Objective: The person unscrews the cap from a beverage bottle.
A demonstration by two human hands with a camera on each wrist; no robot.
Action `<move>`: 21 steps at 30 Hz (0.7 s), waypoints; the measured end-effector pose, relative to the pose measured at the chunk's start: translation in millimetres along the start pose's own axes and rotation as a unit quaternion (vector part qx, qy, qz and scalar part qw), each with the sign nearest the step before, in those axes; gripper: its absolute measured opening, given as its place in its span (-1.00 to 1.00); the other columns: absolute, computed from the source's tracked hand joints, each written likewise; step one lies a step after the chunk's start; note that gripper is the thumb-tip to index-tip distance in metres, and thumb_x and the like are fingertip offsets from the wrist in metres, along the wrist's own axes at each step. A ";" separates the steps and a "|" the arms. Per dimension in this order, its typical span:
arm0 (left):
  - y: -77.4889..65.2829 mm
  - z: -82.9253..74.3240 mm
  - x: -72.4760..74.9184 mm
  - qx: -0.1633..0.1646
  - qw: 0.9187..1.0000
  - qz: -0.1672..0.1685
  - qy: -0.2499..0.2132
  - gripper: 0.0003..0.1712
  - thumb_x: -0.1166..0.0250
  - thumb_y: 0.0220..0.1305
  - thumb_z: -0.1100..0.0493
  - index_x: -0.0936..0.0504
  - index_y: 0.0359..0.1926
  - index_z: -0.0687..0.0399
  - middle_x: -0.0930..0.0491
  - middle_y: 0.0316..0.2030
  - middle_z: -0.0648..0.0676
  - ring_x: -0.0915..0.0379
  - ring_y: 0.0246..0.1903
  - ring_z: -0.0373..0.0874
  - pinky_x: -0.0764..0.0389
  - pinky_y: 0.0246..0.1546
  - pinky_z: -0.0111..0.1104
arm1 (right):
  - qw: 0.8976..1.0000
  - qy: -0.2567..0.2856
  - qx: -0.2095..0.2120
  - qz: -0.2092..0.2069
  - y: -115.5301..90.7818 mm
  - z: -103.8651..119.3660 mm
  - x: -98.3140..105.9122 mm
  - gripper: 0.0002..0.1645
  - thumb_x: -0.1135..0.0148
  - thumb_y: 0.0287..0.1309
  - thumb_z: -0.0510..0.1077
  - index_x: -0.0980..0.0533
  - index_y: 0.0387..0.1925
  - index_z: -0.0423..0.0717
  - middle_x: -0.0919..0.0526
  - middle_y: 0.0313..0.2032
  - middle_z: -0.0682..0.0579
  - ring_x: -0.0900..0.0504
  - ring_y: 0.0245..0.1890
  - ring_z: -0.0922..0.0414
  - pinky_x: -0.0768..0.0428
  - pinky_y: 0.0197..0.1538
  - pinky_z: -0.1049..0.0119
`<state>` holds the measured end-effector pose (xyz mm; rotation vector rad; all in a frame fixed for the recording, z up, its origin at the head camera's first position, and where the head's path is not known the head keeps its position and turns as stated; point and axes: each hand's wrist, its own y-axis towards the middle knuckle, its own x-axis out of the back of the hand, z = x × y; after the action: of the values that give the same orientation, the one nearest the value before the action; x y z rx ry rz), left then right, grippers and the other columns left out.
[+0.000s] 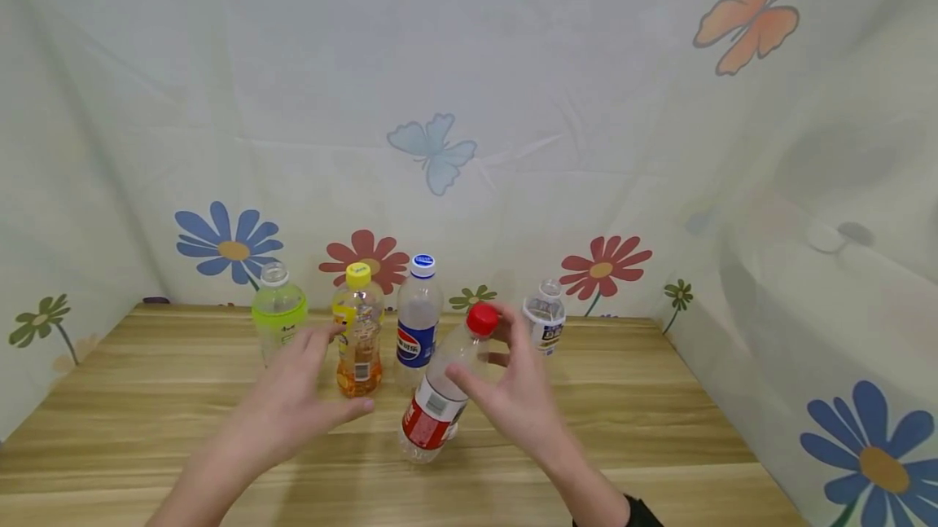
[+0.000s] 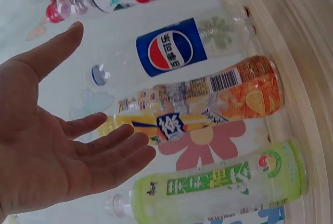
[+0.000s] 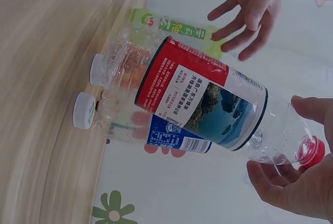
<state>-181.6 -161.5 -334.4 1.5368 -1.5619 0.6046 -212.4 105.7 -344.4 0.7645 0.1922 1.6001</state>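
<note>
Red-capped bottle (image 1: 432, 413), tilted before the blue-labelled bottle (image 1: 417, 335): our right hand (image 1: 519, 397) curls round its upper part; our left hand (image 1: 293, 401), fingers extended and gripping nothing, is near the yellow-capped bottle (image 1: 362, 340).

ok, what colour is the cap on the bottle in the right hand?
The cap is red; it shows best in the head view.
</note>
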 end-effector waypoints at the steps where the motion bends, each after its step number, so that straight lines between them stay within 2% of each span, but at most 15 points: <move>1: 0.0 -1.5 -1.7 -0.002 1.000 0.005 -0.003 0.26 -0.45 -0.13 -0.45 -0.20 0.41 0.21 -0.28 0.26 0.20 -0.29 0.22 0.20 -0.38 0.12 0.08 | 1.000 0.002 -0.001 0.002 -0.6 -0.3 -0.7 -0.04 -0.56 -0.03 -0.19 -0.21 0.33 0.08 -0.49 0.09 0.17 -0.49 0.07 0.17 -0.57 -0.01 0.27; 4: -0.4 -5.6 -6.6 -0.005 1.000 0.023 -0.006 0.28 -0.42 -0.13 -0.48 -0.18 0.43 0.19 -0.26 0.28 0.19 -0.29 0.23 0.18 -0.38 0.12 0.06 | 1.000 0.004 -0.007 0.007 -2.9 -0.5 -2.9 0.02 -0.57 -0.05 -0.21 -0.18 0.37 0.16 -0.47 0.10 0.20 -0.48 0.08 0.16 -0.57 -0.02 0.27; 7: -0.8 -8.6 -11.2 -0.006 0.999 0.039 -0.009 0.25 -0.44 -0.10 -0.44 -0.16 0.45 0.14 -0.23 0.31 0.17 -0.27 0.25 0.16 -0.39 0.12 0.05 | 1.000 0.006 -0.010 0.015 -4.6 -0.3 -5.4 0.04 -0.57 -0.05 -0.22 -0.18 0.38 0.21 -0.46 0.10 0.22 -0.48 0.08 0.17 -0.58 -0.02 0.29; 11: -0.8 -12.0 -16.9 -0.013 0.998 0.053 -0.018 0.18 -0.49 -0.05 -0.32 -0.18 0.45 0.13 -0.22 0.33 0.13 -0.23 0.28 0.13 -0.38 0.15 0.02 | 1.000 0.016 0.004 0.023 -6.6 0.8 -8.6 0.02 -0.56 -0.06 -0.26 -0.20 0.37 0.17 -0.48 0.08 0.17 -0.49 0.07 0.17 -0.59 -0.03 0.29; 21: -1.9 -17.9 -25.5 -0.023 0.997 0.073 -0.015 0.17 -0.49 -0.09 -0.36 -0.23 0.44 0.07 -0.31 0.27 0.03 -0.30 0.24 -0.03 -0.45 0.12 -0.10 | 0.998 0.050 0.014 0.038 -13.3 1.4 -13.7 -0.04 -0.54 -0.02 -0.26 -0.19 0.33 0.08 -0.47 0.05 0.04 -0.50 0.04 0.15 -0.59 -0.03 0.26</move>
<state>-178.3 -132.8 -346.2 1.4121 -1.7107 0.6234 -200.8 95.2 -355.4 0.7208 0.2599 1.7121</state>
